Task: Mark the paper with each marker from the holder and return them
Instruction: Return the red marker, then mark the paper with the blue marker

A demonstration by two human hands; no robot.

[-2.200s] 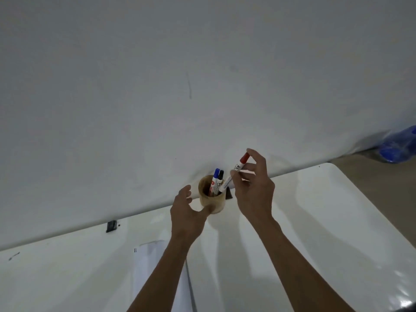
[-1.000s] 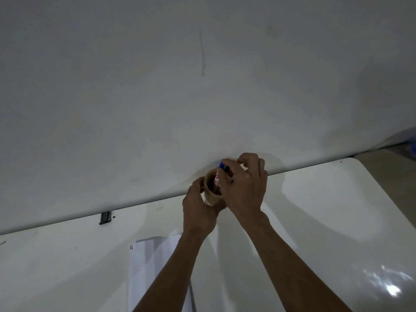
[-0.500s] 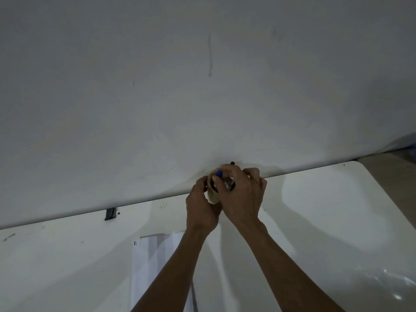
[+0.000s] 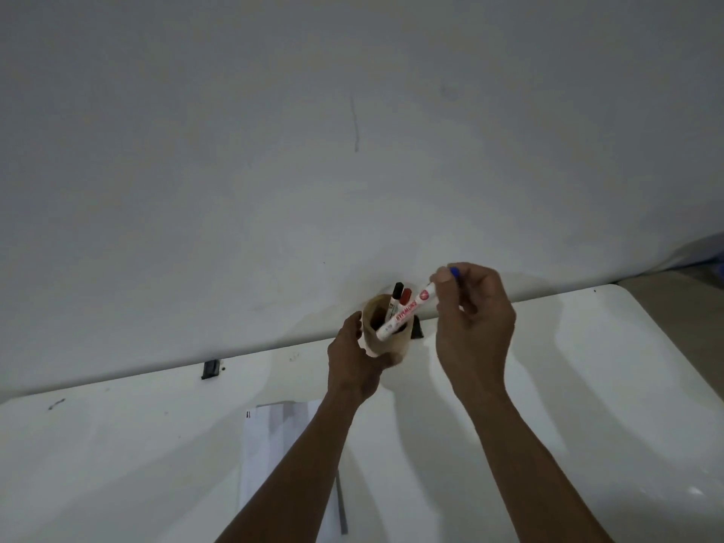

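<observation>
The right hand [image 4: 472, 307] pinches the blue-capped marker [image 4: 407, 310] by its cap end, its lower end at the holder's mouth, while the left hand [image 4: 354, 360] grips the holder [image 4: 386, 339] on the surface [image 4: 587, 386]. Probably a withdrawal; next, carry it to the paper [image 4: 274, 444] and uncap it.

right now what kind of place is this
Probably a plain indoor room with a makeshift desk: a glossy white table pushed against a bare pale wall, with a brown cylindrical marker holder and a white paper sheet on it.

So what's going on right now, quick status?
Left hand steadies holder. Right hand grips blue-capped marker, lower end at holder's mouth. Nothing in the way.
</observation>
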